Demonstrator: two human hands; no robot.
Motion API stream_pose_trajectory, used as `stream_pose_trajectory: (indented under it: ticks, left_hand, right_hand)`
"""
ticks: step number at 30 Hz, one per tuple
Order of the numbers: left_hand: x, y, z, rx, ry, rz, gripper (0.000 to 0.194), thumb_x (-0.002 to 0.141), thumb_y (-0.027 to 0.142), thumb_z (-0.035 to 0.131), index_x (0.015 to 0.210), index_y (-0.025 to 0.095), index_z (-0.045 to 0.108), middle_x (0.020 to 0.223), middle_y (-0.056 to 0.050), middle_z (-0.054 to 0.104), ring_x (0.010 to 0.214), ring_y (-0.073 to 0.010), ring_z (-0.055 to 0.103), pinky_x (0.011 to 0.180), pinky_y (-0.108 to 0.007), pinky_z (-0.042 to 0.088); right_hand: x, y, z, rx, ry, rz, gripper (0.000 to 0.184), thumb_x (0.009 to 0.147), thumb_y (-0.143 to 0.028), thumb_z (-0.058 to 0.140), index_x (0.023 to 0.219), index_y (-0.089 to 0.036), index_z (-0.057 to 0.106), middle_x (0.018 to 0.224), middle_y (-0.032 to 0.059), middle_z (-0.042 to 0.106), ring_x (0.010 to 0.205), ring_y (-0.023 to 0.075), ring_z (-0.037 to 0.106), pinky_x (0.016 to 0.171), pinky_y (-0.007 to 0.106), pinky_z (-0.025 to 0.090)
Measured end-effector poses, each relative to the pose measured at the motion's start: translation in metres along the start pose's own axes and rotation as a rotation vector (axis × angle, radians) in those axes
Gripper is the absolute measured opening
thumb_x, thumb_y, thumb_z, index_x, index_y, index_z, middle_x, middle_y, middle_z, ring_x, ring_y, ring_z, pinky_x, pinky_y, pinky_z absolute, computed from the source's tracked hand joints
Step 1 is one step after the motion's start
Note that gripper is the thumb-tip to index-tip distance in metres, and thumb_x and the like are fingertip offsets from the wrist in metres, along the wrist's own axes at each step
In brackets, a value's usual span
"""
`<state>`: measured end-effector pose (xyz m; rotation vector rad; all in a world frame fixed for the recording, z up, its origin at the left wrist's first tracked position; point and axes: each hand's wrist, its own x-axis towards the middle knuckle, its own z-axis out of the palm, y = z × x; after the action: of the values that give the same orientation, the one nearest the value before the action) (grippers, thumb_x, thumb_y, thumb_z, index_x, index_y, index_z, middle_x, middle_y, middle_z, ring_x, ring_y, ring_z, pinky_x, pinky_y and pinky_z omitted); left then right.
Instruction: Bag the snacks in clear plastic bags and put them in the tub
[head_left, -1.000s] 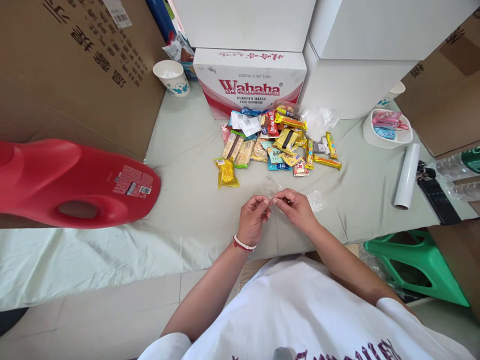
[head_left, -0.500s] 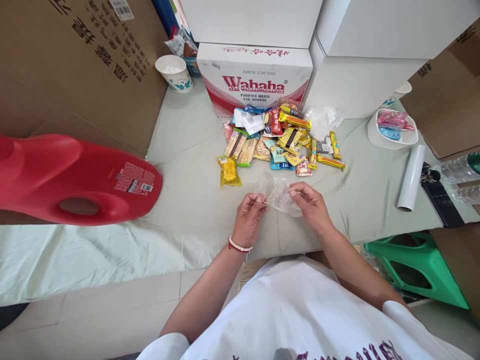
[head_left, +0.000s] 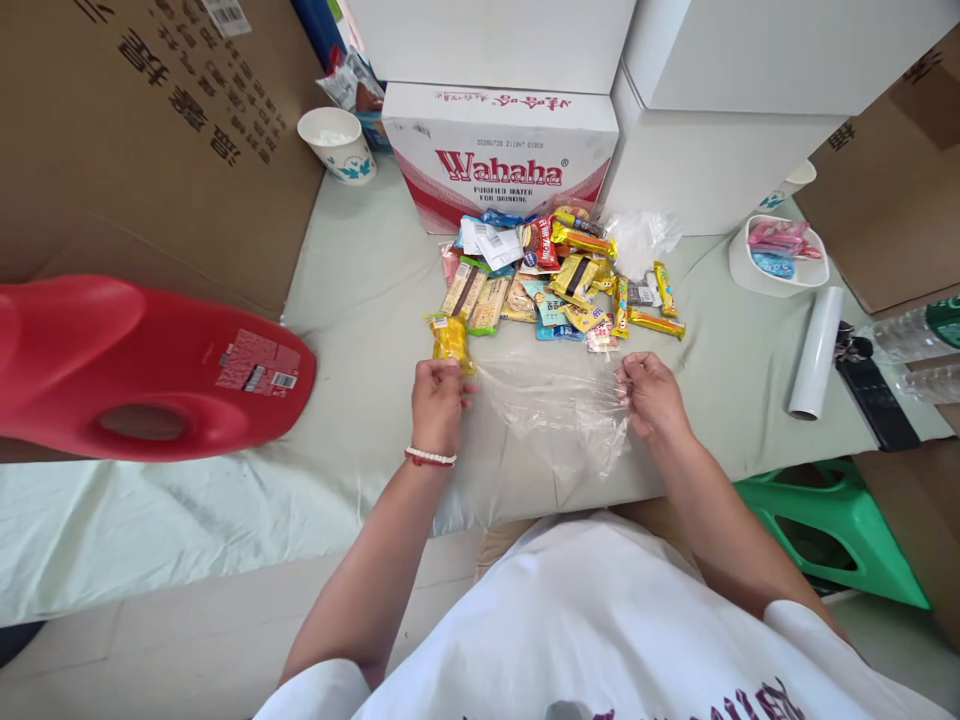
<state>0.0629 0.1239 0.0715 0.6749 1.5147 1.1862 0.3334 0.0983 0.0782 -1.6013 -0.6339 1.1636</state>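
Observation:
A clear plastic bag (head_left: pixel 551 405) is stretched wide between my two hands above the cloth. My left hand (head_left: pixel 439 400), with a bead bracelet at the wrist, pinches its left edge. On the other side my right hand (head_left: pixel 651 395) grips the right edge with closed fingers. Just beyond my left fingertips lies a yellow wrapped snack (head_left: pixel 450 338), partly covered by them. Behind the bag spreads a heap of packaged snacks (head_left: pixel 517 290), with a red packet (head_left: pixel 541 243) near its top and a thin yellow-wrapped bar (head_left: pixel 656 323) at its right.
A Wahaba-style carton, printed "Wahaha" (head_left: pixel 499 165), stands behind the heap. At left are a red jug (head_left: pixel 187 370) and a paper cup (head_left: pixel 337 147). To the right are a crumpled clear bag (head_left: pixel 645 240), a white tub (head_left: pixel 776 275), a white roll (head_left: pixel 816 355) and a green stool (head_left: pixel 840 530).
My hands have moved apart, the left one leftward and the right one rightward. The bag, bunched up before, is now pulled out wide between them.

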Motion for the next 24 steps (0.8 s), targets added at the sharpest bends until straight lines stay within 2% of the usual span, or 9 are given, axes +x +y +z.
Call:
stream_pose_trajectory:
  ticks: [4, 7, 10, 14, 17, 19, 21, 22, 24]
  left_hand:
    - [-0.023, -0.013, 0.015, 0.103, 0.03, 0.05, 0.044, 0.089, 0.058, 0.063, 0.109, 0.022, 0.048, 0.104, -0.007, 0.065, 0.08, -0.0165, 0.069, 0.058, -0.025, 0.053]
    - [-0.055, -0.036, 0.034, 0.295, -0.009, 0.137, 0.065, 0.071, 0.04, 0.084, 0.123, 0.021, 0.048, 0.105, -0.006, 0.066, 0.085, -0.0164, 0.066, 0.074, -0.028, 0.054]
    - [-0.063, -0.048, 0.042, 0.284, -0.103, 0.184, 0.069, 0.075, 0.026, 0.076, 0.136, 0.023, 0.043, 0.094, 0.0, 0.065, 0.078, -0.0138, 0.064, 0.076, -0.027, 0.052]
    - [-0.028, -0.037, 0.016, 0.132, -0.313, 0.061, 0.057, 0.069, 0.03, 0.074, 0.121, 0.021, 0.052, 0.084, 0.005, 0.056, 0.063, -0.0105, 0.058, 0.06, -0.023, 0.046]
    - [0.0, -0.022, -0.014, 0.287, -0.374, 0.009, 0.045, 0.064, 0.035, 0.075, 0.102, 0.018, 0.059, 0.078, 0.004, 0.054, 0.06, -0.0125, 0.056, 0.059, -0.026, 0.047]
    - [0.003, -0.014, -0.02, 0.505, -0.212, 0.184, 0.035, 0.07, 0.037, 0.07, 0.098, 0.018, 0.061, 0.078, 0.002, 0.056, 0.064, -0.0156, 0.057, 0.063, -0.031, 0.049]
    - [-0.01, -0.01, -0.007, 0.688, -0.026, 0.482, 0.021, 0.081, 0.037, 0.063, 0.093, 0.02, 0.063, 0.08, -0.001, 0.058, 0.071, -0.0188, 0.058, 0.071, -0.035, 0.051]
    - [-0.02, -0.011, 0.006, 0.731, -0.013, 0.632, 0.016, 0.086, 0.035, 0.059, 0.092, 0.02, 0.063, 0.083, -0.003, 0.06, 0.075, -0.02, 0.06, 0.076, -0.037, 0.053]
    - [-0.043, -0.016, 0.038, 0.727, -0.189, 0.882, 0.013, 0.093, 0.027, 0.053, 0.096, 0.021, 0.065, 0.094, -0.006, 0.066, 0.09, -0.0216, 0.064, 0.086, -0.038, 0.055]
  right_hand:
    - [0.021, 0.022, 0.014, 0.071, 0.088, 0.108, 0.026, 0.08, -0.042, 0.064, 0.082, -0.025, 0.044, 0.064, -0.0021, 0.055, 0.047, 0.0123, 0.048, 0.036, 0.023, 0.031]
    - [0.021, 0.032, 0.021, 0.104, 0.115, 0.112, 0.024, 0.079, -0.042, 0.062, 0.084, -0.025, 0.045, 0.064, -0.0021, 0.056, 0.047, 0.0125, 0.048, 0.037, 0.023, 0.031]
    - [0.022, 0.03, 0.015, 0.125, 0.121, 0.105, 0.026, 0.074, -0.04, 0.065, 0.084, -0.024, 0.047, 0.063, -0.0037, 0.057, 0.046, 0.0111, 0.046, 0.037, 0.022, 0.03]
    - [0.043, 0.013, -0.02, 0.072, 0.171, 0.003, 0.025, 0.07, -0.035, 0.067, 0.084, -0.023, 0.051, 0.06, -0.0064, 0.055, 0.044, 0.0088, 0.041, 0.037, 0.021, 0.025]
    - [0.063, 0.001, -0.049, -0.078, 0.197, -0.099, 0.022, 0.071, -0.035, 0.066, 0.081, -0.022, 0.051, 0.058, -0.0064, 0.056, 0.044, 0.0087, 0.041, 0.039, 0.021, 0.026]
    - [0.07, -0.001, -0.06, -0.152, 0.181, -0.115, 0.021, 0.071, -0.036, 0.065, 0.079, -0.022, 0.051, 0.056, -0.006, 0.055, 0.044, 0.0094, 0.041, 0.04, 0.021, 0.028]
    - [0.072, 0.003, -0.06, -0.182, 0.175, -0.117, 0.021, 0.074, -0.039, 0.063, 0.079, -0.023, 0.051, 0.056, -0.0056, 0.055, 0.044, 0.0104, 0.042, 0.04, 0.022, 0.03]
    - [0.072, 0.006, -0.058, -0.192, 0.179, -0.119, 0.022, 0.075, -0.042, 0.062, 0.079, -0.023, 0.05, 0.056, -0.0054, 0.055, 0.044, 0.0109, 0.043, 0.04, 0.022, 0.031]
    - [0.072, 0.012, -0.054, -0.228, 0.181, -0.126, 0.024, 0.079, -0.046, 0.057, 0.081, -0.024, 0.05, 0.058, -0.0048, 0.056, 0.044, 0.0118, 0.045, 0.04, 0.023, 0.033]
